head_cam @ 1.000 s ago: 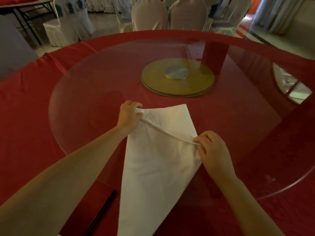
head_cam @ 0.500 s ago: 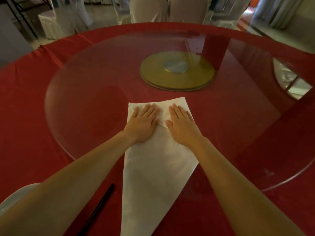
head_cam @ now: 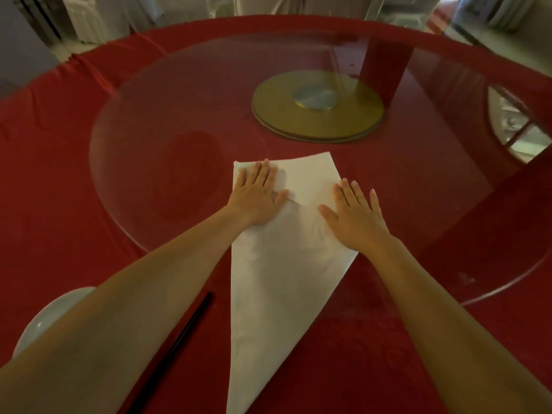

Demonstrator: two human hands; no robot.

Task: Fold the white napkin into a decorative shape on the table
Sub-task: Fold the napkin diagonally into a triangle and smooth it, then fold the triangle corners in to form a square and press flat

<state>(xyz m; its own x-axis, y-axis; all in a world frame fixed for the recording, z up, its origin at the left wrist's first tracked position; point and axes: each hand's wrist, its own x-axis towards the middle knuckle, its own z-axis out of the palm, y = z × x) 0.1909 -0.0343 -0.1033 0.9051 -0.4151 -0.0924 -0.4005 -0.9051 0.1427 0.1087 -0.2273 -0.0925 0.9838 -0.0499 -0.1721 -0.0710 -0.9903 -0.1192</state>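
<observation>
A round surface (head_cam: 53,162) draped in red cloth fills the frame, topped by a glass turntable (head_cam: 167,94) on a gold hub (head_cam: 316,107). At centre lies the white napkin (head_cam: 277,282), narrowing toward the bottom edge. The left hand (head_cam: 258,197) and right hand (head_cam: 355,215) press flat on it, fingers spread. White-covered chairs (head_cam: 107,16) line the top; a white plate (head_cam: 44,318) and black stick (head_cam: 179,345) sit lower left.

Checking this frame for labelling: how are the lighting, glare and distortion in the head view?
Head view: dim, warm light; the glass turntable carries pale reflections, brightest at its right side; wide-angle bending curves the table edge and stretches the forearms; the white napkin and both hands, left hand and right hand, look reasonably sharp.
</observation>
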